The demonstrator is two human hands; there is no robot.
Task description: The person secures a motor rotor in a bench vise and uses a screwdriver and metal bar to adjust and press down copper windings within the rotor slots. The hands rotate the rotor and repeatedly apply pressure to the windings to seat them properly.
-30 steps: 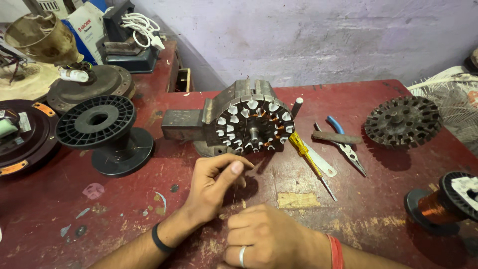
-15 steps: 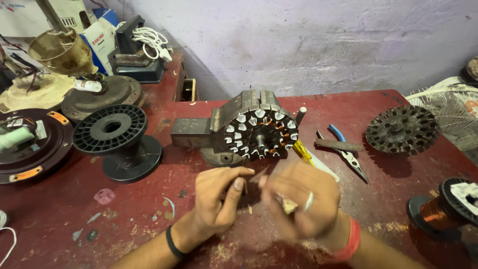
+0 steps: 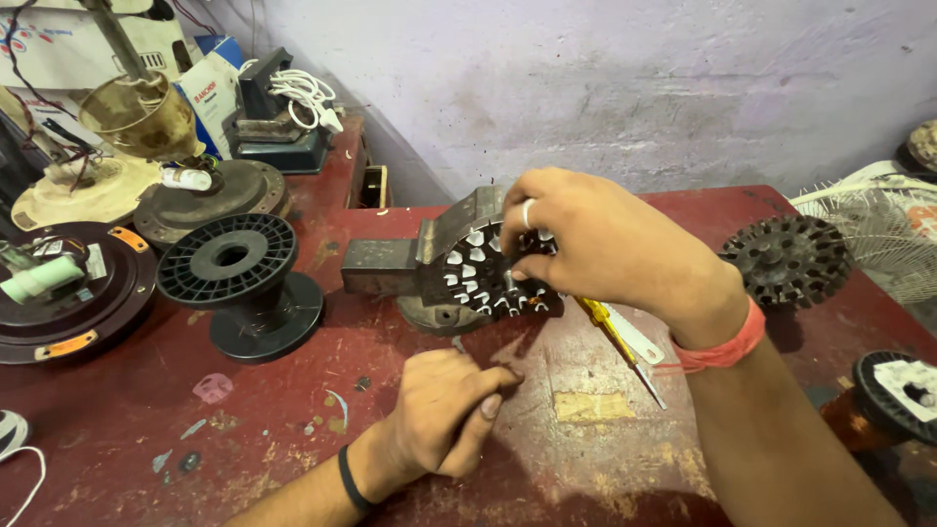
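Note:
A round fan stator (image 3: 480,278) with white slot liners is clamped in a grey bench vise (image 3: 386,265) on the red table (image 3: 293,439). My right hand (image 3: 600,244), with a ring and a red wrist thread, reaches over the stator's right side, its fingertips curled onto the slots. My left hand (image 3: 444,410), wearing a black wristband, rests on the table in front of the vise. Its thumb and fingers are pinched together, and nothing is visible between them.
An empty black spool (image 3: 234,283) stands left of the vise. A yellow-handled screwdriver (image 3: 625,342) lies under my right wrist. A second dark stator (image 3: 786,259) and a white fan guard (image 3: 878,224) are at right, a copper wire spool (image 3: 893,400) at near right. Fan parts (image 3: 68,283) crowd the left.
My right hand has lifted from the table beside my left hand and gone up onto the stator. My left hand stays low and pinched.

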